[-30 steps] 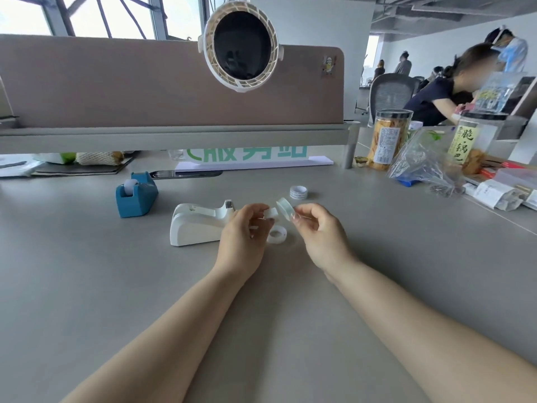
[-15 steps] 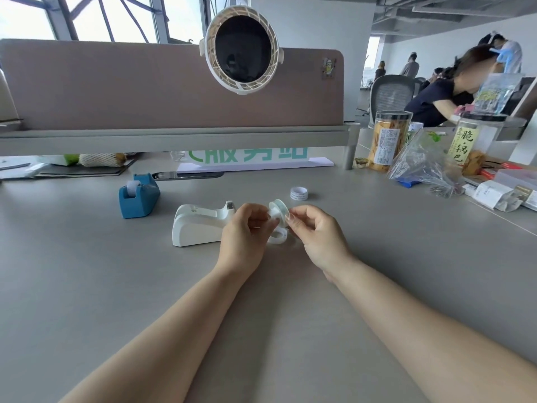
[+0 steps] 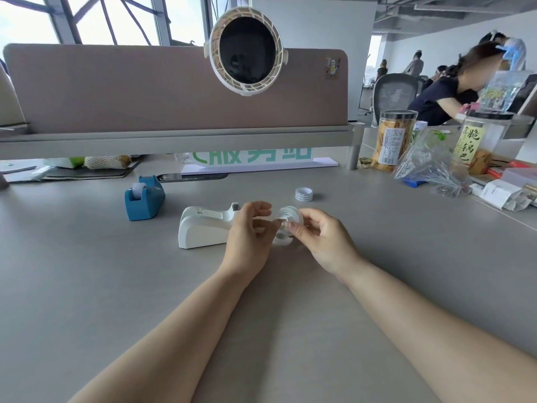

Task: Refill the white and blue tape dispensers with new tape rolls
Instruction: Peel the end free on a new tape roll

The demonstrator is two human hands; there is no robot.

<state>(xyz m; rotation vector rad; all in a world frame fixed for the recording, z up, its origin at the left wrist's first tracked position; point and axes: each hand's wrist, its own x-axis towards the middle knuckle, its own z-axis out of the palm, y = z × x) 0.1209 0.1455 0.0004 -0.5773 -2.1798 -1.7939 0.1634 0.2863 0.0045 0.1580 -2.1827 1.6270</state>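
The left hand (image 3: pixel 247 237) covers the white dispenser's (image 3: pixel 203 228) cutter end. A second tape ring (image 3: pixel 283 241) on the desk (image 3: pixel 87 286) lies half hidden behind both hands. Both forearms run off the bottom edge.

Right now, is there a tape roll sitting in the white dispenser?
No, the white dispenser has an empty cradle; the tape roll is held between both hands.

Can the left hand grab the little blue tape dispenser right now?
Probably not yet: the left hand is busy pinching tape from the clear roll. Otherwise the way to the blue tape dispenser looks free.
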